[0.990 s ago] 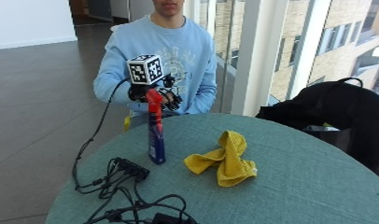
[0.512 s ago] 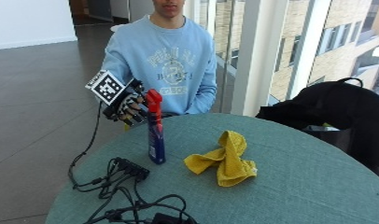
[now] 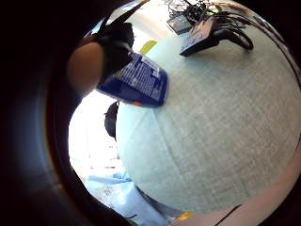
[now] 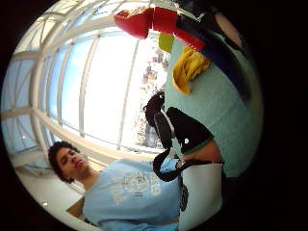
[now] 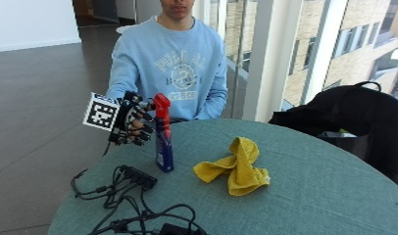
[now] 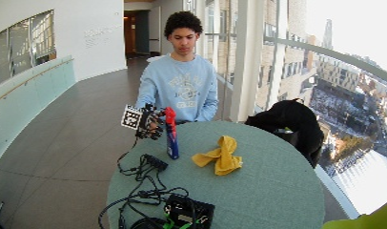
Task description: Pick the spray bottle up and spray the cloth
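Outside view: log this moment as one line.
hand: open beside bottle, not gripping | bottle: upright on table | cloth: crumpled, untouched

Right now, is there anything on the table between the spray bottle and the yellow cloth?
No. In the outside view, only bare table shows between the bottle and the cloth.

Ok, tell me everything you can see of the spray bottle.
The bottle is slim and blue with a printed label, topped by a red trigger head. It looks plastic. It stands upright on the green table, left of the yellow cloth and apart from it. The gloved right hand is beside its neck, fingers curled; contact isn't clear.
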